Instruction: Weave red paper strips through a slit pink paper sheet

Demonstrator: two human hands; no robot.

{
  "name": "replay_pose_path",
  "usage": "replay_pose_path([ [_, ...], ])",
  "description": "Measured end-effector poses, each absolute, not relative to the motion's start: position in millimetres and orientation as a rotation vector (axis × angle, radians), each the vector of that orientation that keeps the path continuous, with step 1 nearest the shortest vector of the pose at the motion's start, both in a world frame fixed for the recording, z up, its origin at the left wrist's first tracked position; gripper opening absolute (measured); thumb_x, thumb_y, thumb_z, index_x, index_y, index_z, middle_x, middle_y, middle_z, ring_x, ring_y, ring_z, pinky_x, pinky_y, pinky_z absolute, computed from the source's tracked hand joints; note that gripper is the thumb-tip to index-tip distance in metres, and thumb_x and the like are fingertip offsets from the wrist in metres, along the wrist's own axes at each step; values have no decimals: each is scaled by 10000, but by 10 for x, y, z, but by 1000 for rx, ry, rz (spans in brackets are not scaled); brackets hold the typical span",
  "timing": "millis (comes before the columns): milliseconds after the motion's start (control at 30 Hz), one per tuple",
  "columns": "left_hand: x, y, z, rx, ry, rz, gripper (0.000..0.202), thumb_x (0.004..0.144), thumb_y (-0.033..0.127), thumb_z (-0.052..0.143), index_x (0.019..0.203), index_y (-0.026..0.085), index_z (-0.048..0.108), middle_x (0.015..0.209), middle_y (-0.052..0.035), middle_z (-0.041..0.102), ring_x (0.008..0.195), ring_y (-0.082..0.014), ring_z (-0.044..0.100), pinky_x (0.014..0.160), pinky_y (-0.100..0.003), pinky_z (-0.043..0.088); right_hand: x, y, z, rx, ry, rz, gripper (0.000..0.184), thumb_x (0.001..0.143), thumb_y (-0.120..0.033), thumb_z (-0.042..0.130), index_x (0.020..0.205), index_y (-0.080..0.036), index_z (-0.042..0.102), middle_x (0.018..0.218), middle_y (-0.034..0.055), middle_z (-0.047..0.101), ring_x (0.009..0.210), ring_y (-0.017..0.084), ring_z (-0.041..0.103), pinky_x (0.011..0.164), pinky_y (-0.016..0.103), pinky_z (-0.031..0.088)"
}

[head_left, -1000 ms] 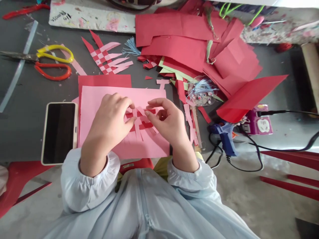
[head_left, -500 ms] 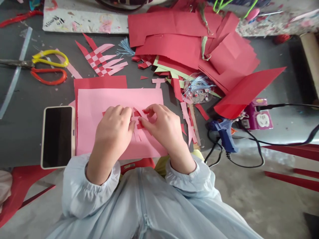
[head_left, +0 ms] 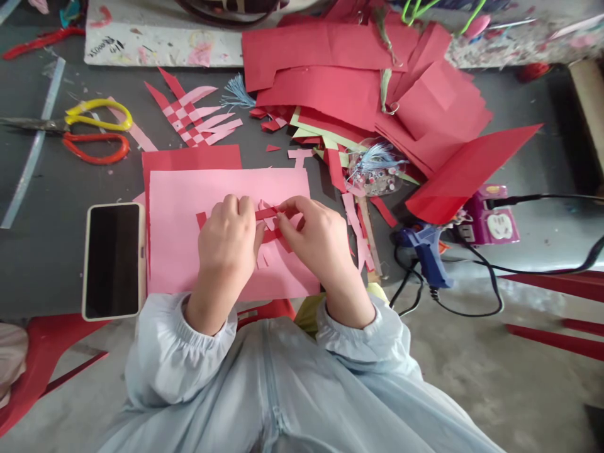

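Over the sheet of pink paper [head_left: 174, 195], my right hand [head_left: 318, 236] pinches a red paper strip [head_left: 265, 214] between thumb and forefinger. That strip crosses several narrow pink paper strips [head_left: 265, 257], and they look partly interlaced. My left hand [head_left: 226, 251] is closed at the strip's other side, its fingers curled down and its thumb beside the pink strips; its fingertips are hidden. A red end [head_left: 201, 219] sticks out left of my left hand. Behind the sheet lies a red-and-pink woven paper piece [head_left: 186, 119] with loose pointed ends.
A phone [head_left: 116, 261] lies left of the paper, with scissors [head_left: 97, 129] behind it. Red paper sheets [head_left: 325, 94] are heaped at the back. On the right are a blue glue gun [head_left: 427, 251], a purple power socket [head_left: 495, 217], cables and paper scraps [head_left: 356, 229].
My left hand has shifted slightly to the right. The red strip between my hands now shows more clearly, lying across the pink strips. The view has moved slightly.
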State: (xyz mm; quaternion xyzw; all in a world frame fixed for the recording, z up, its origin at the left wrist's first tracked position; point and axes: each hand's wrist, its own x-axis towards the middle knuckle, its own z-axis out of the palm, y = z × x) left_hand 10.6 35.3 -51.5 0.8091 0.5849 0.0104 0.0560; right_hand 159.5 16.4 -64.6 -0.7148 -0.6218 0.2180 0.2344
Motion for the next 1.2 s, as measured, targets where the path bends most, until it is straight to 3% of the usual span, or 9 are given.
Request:
replay_pose_path([
  [267,136,358,-482,2536,1781,-41,211,1001,294,489,978,160,650,939,-114,662,884,-262,647,635,-330,456,1606,165,-651,-1898,-1723,510,125,882,-232,599,916,-188,711,853,30,741,592,118,542,605,264,372],
  [567,131,357,-461,2518,1803,-39,249,1012,315,482,941,181,679,921,-98,673,847,-249,650,564,-313,391,1625,175,-669,-1890,-1725,463,131,896,-233,593,916,-193,715,890,33,751,608,123,542,600,275,378],
  [833,98,410,-477,2421,1823,63,233,1000,319,504,921,186,678,897,-83,689,851,-249,649,606,-322,416,1626,177,-684,-1889,-1724,435,138,905,-240,582,903,-188,710,893,40,751,614,126,554,599,278,383],
  [1000,121,399,-515,2477,1854,95,237,992,238,473,855,196,661,862,-75,698,806,-244,650,567,-325,356,1628,175,-683,-1893,-1719,416,125,895,-226,595,899,-186,713,892,39,752,602,120,550,592,274,383],
  [1200,163,403,-529,2490,1902,122,309,1029,301,431,858,187,662,810,-80,692,773,-242,662,537,-329,298,1632,180,-686,-1886,-1714,415,125,885,-223,600,895,-184,719,884,36,752,634,130,570,594,272,385],
])
